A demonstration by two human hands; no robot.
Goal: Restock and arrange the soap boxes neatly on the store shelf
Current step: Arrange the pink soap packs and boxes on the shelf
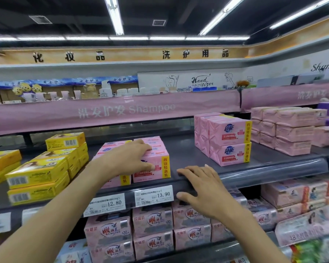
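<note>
Pink soap boxes (156, 168) sit in a low block near the middle of the grey shelf (184, 154), close to its front edge. Our left hand (129, 160) grips the right-hand box at the front, fingers curled over its top and thumb pressed on its front face. Our right hand (203, 190) holds nothing: its fingers lie flat on the shelf's front lip, with the thumb below by the price tag (153, 195).

To the right, well apart across bare shelf, a taller stack (232, 141) of the same brand stands two high. To the left, yellow boxes (46, 168) are piled just beside the block.

We judge the job partly done. The block under our hand looks squared to the edge, but it sits lower than the taller stack, and the gap between the two is unfilled. Filling that gap and evening the heights seems to be what remains. We see no spare stock waiting nearby.
</note>
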